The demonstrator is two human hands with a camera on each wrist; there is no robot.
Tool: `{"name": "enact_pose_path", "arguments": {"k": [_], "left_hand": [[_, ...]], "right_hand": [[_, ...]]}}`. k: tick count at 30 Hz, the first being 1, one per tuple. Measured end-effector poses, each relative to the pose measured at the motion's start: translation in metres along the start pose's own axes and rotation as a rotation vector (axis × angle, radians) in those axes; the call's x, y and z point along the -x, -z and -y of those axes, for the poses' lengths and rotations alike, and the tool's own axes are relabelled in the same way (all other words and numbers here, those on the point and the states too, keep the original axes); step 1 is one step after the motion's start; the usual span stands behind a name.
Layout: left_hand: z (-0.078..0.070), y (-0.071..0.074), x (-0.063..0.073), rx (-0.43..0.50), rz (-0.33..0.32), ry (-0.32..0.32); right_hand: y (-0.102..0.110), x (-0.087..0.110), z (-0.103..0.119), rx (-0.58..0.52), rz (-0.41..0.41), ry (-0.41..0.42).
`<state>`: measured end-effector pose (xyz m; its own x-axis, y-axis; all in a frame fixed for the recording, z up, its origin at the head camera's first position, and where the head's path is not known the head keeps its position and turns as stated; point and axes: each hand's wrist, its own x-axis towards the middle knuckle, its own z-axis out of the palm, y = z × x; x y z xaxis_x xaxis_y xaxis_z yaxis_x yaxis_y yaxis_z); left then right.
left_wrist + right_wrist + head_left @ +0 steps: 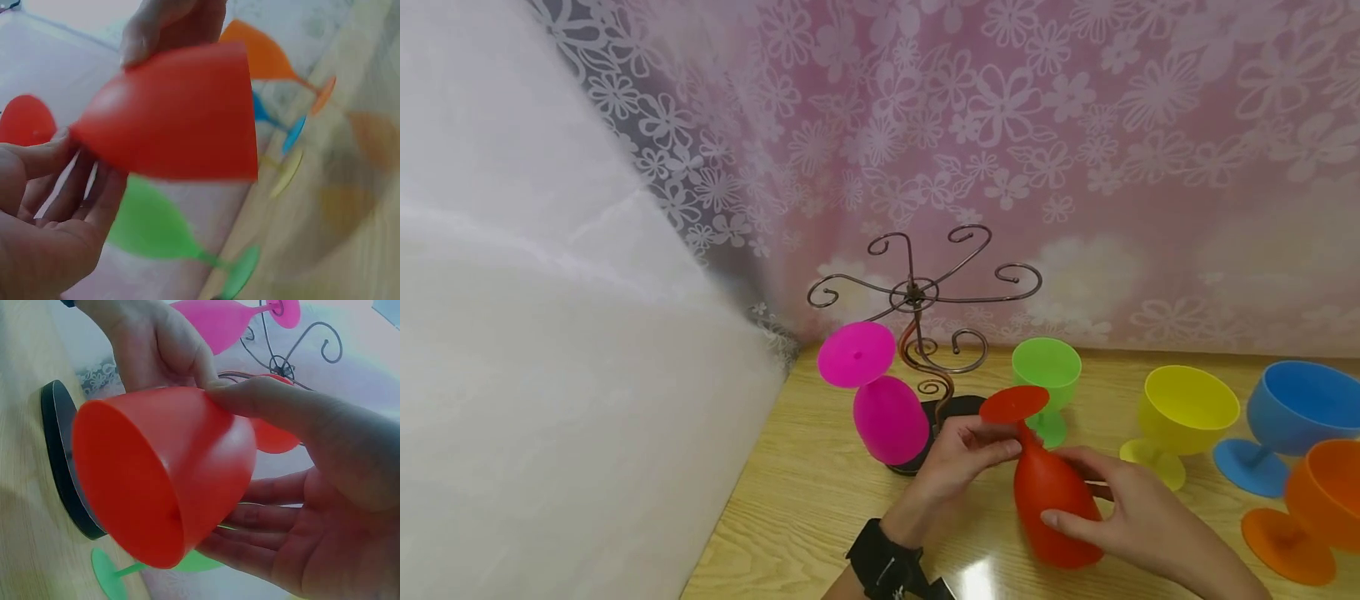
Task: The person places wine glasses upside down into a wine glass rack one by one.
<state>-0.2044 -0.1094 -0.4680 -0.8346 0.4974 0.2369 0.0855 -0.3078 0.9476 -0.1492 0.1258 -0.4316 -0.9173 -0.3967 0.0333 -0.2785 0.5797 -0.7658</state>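
Observation:
Both my hands hold a red goblet (1054, 504) upside down, its foot up and its mouth toward the table. My left hand (961, 461) pinches the stem just under the foot, thumb at the front. Around the bowl curls my right hand (1131, 510), its thumb on the near side; the right wrist view shows the fingers (265, 515) on the bowl's other side. A wire rack (977, 299) with several curled arms stands behind the hands. From its left side hangs a magenta goblet (891, 421), also upside down.
Upright on the wooden table (782, 508) stand a green goblet (1047, 371), a yellow goblet (1187, 417), a blue goblet (1277, 417) and an orange goblet (1322, 500), mostly at the right. The rack has a black base (59, 456). A pink floral curtain (1000, 125) hangs behind.

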Motion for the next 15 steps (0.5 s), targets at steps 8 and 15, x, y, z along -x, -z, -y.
{"name": "enact_pose_path", "arguments": {"k": [8,15], "left_hand": [[-0.008,0.038,0.002,-0.484,-0.019,-0.128],[-0.048,0.053,0.02,-0.468,-0.017,0.051]], "right_hand": [[0.008,0.004,0.012,-0.005,-0.228,0.03],[0.008,0.004,0.023,-0.079,-0.391,0.072]]}}
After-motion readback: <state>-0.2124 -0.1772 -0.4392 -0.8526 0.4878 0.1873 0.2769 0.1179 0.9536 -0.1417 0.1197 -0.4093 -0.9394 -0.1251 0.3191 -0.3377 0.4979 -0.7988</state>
